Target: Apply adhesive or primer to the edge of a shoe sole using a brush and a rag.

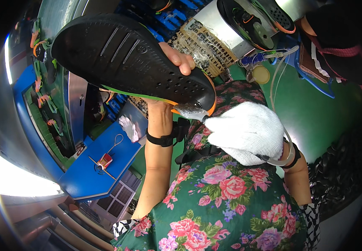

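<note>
My left hand [177, 57] holds up a black shoe sole [122, 58] with a green and orange edge. Its fingers curl over the sole's far side, while the rest of the hand is hidden beneath. Small holes dot the heel part, and three long slots show toward the toe. In a white knitted glove, my right hand [245, 134] is closed around a brush [191, 112] whose handle is mostly hidden. The brush's flat, greyish tip touches the sole's heel edge. A clear tube [287, 144] runs up from beside my right wrist.
At the upper right, several black shoe parts [248, 27] lie on a metal surface. A round container [260, 74] stands below them. On the left are a blue table [89, 175] with a pale glove [129, 127] and a conveyor [36, 111] carrying shoe parts. Dark pieces [340, 167] are heaped at right.
</note>
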`<state>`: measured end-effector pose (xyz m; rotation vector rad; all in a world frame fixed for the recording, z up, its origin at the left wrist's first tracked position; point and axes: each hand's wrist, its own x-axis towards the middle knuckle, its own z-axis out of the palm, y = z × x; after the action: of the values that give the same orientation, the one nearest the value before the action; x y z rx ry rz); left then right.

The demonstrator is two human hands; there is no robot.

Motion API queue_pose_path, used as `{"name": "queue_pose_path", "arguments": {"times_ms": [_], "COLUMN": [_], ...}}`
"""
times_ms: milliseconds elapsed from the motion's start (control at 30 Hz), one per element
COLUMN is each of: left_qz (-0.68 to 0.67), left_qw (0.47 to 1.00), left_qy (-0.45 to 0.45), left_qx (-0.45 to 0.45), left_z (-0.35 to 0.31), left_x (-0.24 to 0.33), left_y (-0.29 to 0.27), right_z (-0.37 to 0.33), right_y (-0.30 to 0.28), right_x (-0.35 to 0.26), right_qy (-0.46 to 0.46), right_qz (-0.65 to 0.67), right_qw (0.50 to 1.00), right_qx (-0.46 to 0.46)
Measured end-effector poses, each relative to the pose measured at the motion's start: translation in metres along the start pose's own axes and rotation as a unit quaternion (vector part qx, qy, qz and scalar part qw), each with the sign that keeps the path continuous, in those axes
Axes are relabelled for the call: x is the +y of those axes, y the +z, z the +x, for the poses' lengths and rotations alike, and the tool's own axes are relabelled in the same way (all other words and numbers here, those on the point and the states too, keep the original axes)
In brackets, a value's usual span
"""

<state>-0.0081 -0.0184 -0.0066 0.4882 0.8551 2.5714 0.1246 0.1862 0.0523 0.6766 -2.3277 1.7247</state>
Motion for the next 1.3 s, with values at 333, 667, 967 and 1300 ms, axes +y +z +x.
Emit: {"name": "queue_pose_path", "arguments": {"times_ms": [333,667,967,1300], "left_qz": [0.019,0.010,-0.007,-0.096], "left_qw": [1.000,1.000,1.000,0.995], "left_qy": [-0.017,-0.001,-0.005,-0.039], "left_qx": [-0.002,0.014,0.005,0.000], "left_z": [-0.002,0.002,0.008,0.013], "left_x": [-0.001,0.002,0.001,-0.010], "left_y": [-0.012,0.000,-0.001,-0.001], "right_z": [0.003,0.005,0.010,0.014], "right_y": [-0.002,-0.002,-0.005,-0.008], "right_x": [0.001,0.006,0.008,0.003], "right_qy": [-0.003,0.046,0.093,0.055], "right_qz": [-0.002,-0.005,0.167,0.041], "right_qw": [1.000,0.995,0.978,0.997], "right_qx": [-0.010,0.091,0.084,0.031]}}
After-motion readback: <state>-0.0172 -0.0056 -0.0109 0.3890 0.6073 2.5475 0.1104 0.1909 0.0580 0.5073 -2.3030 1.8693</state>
